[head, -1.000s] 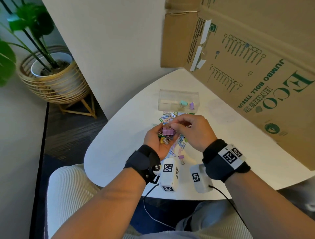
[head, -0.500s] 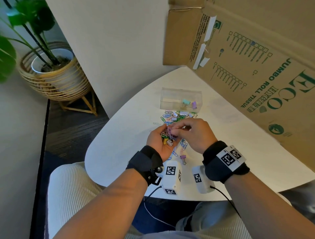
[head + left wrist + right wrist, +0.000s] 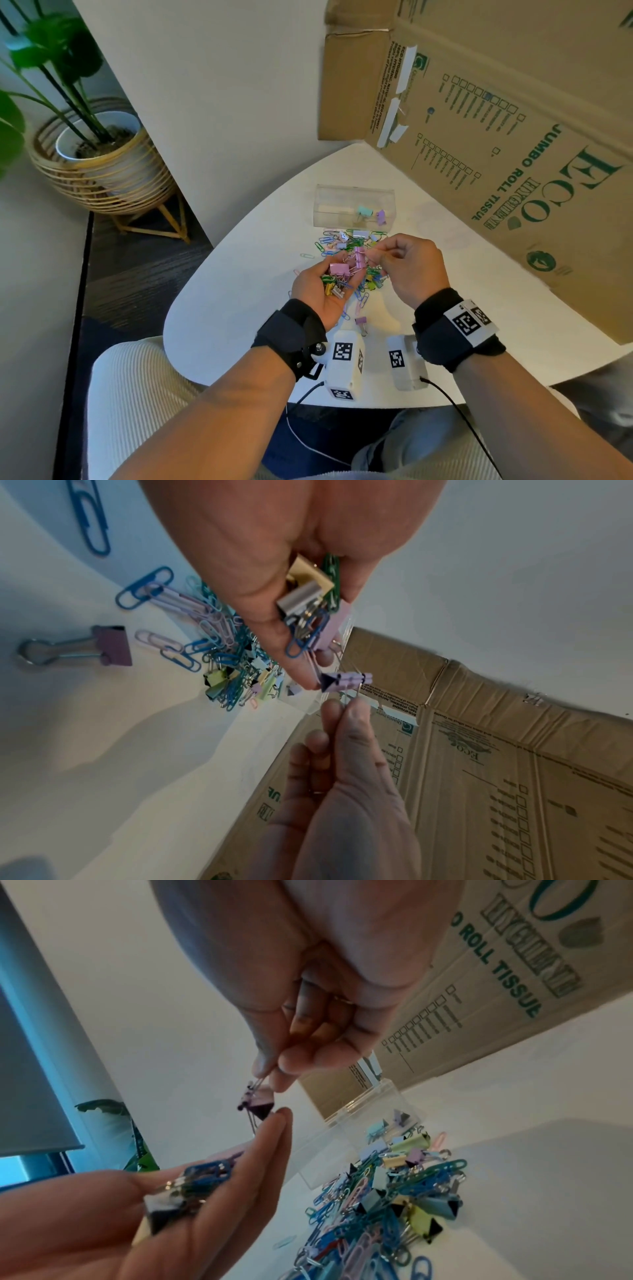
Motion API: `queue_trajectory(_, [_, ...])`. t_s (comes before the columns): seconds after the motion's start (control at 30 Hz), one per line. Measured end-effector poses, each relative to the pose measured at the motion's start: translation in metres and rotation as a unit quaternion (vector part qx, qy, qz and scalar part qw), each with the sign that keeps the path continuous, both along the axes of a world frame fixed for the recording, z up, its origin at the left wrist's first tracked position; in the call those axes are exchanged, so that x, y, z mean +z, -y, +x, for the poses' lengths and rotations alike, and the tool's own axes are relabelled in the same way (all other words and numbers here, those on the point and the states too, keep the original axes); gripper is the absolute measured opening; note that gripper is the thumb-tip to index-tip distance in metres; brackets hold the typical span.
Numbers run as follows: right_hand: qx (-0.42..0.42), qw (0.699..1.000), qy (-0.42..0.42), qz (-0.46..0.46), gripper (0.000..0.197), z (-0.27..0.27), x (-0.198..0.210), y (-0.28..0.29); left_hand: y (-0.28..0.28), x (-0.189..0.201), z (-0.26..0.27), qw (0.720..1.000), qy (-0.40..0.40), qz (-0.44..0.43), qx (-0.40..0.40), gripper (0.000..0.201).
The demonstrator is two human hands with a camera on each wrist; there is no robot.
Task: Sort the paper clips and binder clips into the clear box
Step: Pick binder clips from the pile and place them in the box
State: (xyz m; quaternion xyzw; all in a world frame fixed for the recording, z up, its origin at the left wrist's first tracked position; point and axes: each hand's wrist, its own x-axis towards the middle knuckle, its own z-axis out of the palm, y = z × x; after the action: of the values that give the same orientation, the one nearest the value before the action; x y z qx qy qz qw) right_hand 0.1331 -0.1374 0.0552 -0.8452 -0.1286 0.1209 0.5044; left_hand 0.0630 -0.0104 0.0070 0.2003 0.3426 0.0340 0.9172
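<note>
Head camera looks steeply down at a white table (image 3: 239, 274) from above. Both wrist cameras sit close under the hands, sharing the pile of clips (image 3: 222, 658) lower in frame.

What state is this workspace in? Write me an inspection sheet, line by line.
Surface: white table, rounded edge.
Job's things: clear box holds a mint and a purple binder clip; mixed pile of clips lies in front of it; one purple binder clip lies apart.
Clutter: nothing seen.
Hands: left hand cups a handful of clips; right hand pinches the wire handles of a lilac binder clip.
Cables: a black and a white lead trail from the wrist cameras.
Surroundings: cardboard box on the right, potted plant on the floor.
</note>
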Motion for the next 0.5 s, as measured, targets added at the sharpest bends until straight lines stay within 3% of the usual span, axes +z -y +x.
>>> queue_trajectory(0.2, [0.006, 0.992, 0.077, -0.097, 0.01, -0.003, 0.002, -0.005, 0.011, -0.002, -0.001, 0.998, -0.021, 0.051, -0.002, 0.027])
queue_trajectory(0.37, [0.056, 0.965, 0.147, -0.208, 0.014, -0.008, 0.002, -0.011, 0.016, 0.002, -0.004, 0.996, -0.027, 0.087, -0.023, 0.019])
queue_trajectory(0.5, [0.108, 0.985, 0.085, -0.105, 0.019, -0.01, -0.004, -0.008, 0.013, 0.004, -0.007, 0.996, -0.049, 0.068, 0.001, 0.031])
